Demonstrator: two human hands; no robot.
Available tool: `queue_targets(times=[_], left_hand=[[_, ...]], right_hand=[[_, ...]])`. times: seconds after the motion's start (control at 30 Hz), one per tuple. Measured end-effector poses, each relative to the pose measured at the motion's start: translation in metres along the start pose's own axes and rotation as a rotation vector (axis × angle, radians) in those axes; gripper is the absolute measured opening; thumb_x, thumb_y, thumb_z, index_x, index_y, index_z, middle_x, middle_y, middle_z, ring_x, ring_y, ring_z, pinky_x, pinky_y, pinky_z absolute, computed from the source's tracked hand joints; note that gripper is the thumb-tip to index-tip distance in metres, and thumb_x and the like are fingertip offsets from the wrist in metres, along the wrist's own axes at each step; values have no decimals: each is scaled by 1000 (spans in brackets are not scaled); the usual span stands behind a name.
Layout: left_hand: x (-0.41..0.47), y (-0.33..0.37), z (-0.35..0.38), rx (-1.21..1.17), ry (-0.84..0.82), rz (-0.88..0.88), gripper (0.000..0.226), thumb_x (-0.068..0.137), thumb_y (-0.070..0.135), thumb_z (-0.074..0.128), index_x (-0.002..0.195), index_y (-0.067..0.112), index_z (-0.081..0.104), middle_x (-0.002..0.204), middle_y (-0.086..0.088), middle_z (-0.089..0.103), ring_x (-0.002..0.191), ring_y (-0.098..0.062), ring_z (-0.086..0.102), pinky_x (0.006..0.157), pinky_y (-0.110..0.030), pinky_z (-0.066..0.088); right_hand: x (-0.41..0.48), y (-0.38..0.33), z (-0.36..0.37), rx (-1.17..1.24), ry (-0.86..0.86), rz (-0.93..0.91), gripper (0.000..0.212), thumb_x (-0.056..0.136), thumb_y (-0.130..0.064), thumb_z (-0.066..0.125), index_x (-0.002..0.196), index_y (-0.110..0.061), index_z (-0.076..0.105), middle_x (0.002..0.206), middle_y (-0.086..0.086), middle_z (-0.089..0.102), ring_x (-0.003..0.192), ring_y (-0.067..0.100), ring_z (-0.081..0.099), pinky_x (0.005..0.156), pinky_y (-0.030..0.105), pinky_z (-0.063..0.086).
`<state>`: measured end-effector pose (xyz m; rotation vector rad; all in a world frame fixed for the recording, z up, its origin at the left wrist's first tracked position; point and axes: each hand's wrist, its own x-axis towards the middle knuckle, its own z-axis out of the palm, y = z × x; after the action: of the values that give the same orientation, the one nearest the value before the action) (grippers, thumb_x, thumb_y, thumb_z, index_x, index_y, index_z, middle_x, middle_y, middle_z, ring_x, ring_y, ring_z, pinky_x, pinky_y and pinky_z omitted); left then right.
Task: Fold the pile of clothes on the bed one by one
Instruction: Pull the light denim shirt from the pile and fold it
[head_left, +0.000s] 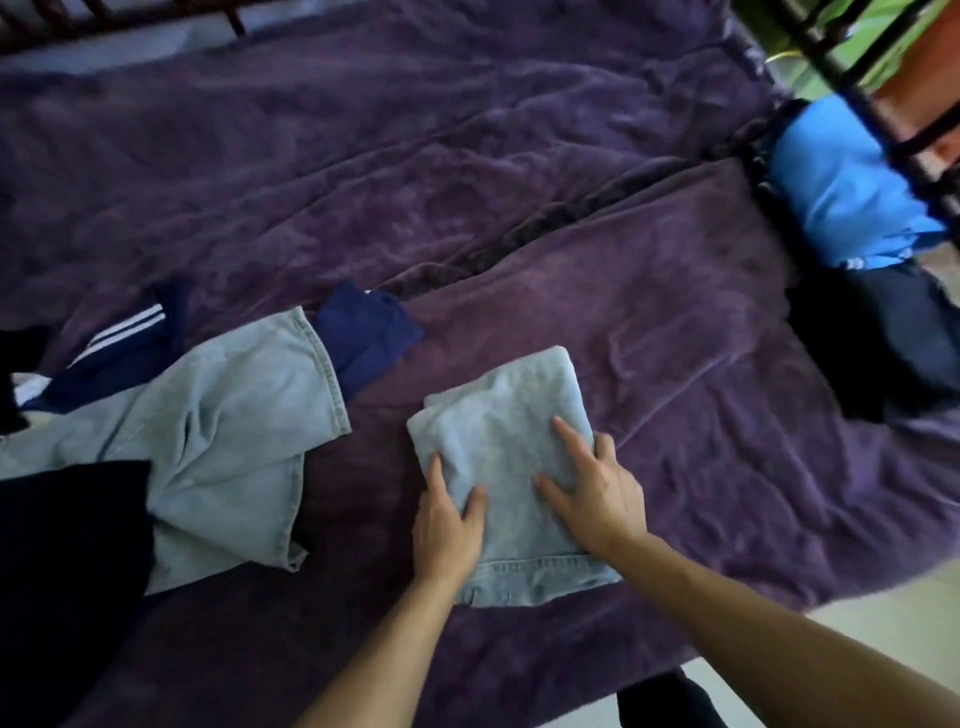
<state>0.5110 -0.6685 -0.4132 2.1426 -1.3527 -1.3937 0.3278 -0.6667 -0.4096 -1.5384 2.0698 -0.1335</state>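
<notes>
At 6 o'clock on the bed (519, 156), the folded jeans (498, 441) lay under 2 flat hands: left hand (449, 525) at the edge, right hand (592, 493) spread, pressing. Fold looked done. Next likely: shift it to the stack (841, 197) at 2 o'clock, then pull from the pile (223, 415) at 9.

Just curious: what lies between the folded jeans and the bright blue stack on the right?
Only bare purple blanket between folded jeans and blue stack, in the head view.
</notes>
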Motion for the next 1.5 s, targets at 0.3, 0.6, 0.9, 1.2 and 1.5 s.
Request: queue_targets(times=[0.3, 0.6, 0.9, 1.2, 1.5], left_hand=[[-67, 162, 113, 96, 108, 199, 69, 91, 38, 56, 149, 23, 23, 139, -12, 47, 121, -34, 51, 96, -39, 41], [-128, 338, 270, 13, 141, 335, 65, 92, 35, 55, 149, 21, 25, 144, -10, 44, 125, -31, 47, 96, -36, 38], [-148, 384, 425, -153, -12, 293, 67, 93, 25, 57, 150, 19, 21, 136, -16, 42, 118, -33, 49, 93, -31, 39], [-64, 349, 462, 513, 33, 456, 33, 85, 29, 62, 117, 23, 59, 122, -10, 48, 109, -35, 53, 82, -42, 43], [32, 340, 491, 1076, -289, 734, 76, 94, 63, 20, 133, 36, -39, 153, -13, -34, 143, -37, -23, 117, -55, 8]], right_hand=[[-3, 141, -140, 82, 166, -14, 77, 77, -65, 52, 143, -51, 16, 126, -7, 38, 81, 17, 59, 62, 28, 42], [19, 313, -319, 59, 282, -16, 77, 79, -61, 57, 145, -49, 20, 132, -4, 38, 101, 26, 60, 80, 36, 49], [67, 468, -374, -89, 231, -7, 69, 84, -64, 52, 145, -50, 21, 127, -1, 45, 109, 23, 53, 85, 36, 48], [120, 538, -301, -360, -1, 117, 67, 85, -65, 49, 142, -32, 34, 158, 8, 12, 142, 31, 22, 104, 47, 37], [147, 530, -249, -335, -93, -6, 73, 80, -82, -3, 142, -48, -24, 156, -3, -27, 144, 19, -26, 118, 52, -4]])
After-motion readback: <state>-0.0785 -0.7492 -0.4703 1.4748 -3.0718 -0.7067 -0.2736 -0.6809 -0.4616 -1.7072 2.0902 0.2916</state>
